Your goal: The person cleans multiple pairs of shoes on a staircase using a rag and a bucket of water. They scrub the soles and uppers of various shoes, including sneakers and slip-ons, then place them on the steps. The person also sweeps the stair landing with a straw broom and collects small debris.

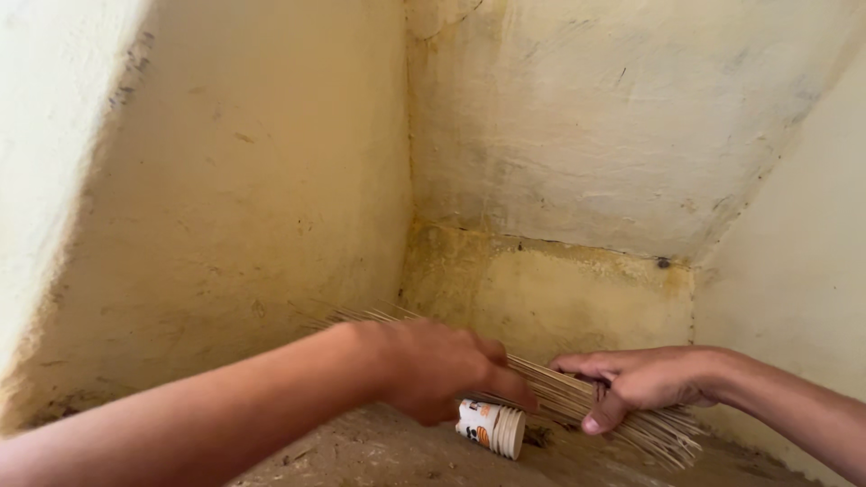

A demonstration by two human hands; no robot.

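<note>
Near the wall corner: stick broom (577, 397) lies low across the dusty floor (379, 451).
Left hand (442, 370): closed over the bristles.
Right hand (636, 383): fingers wrapped round the bundle.
Paper cup (492, 426): on its side, under the broom.
Technique: keep both grips firm, bristles gathered.

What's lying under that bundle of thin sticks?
Under the stick bundle lies a small stack of paper cups on its side on the dusty floor. The left hand covers the cups' far end; the right hand grips the sticks.
</note>
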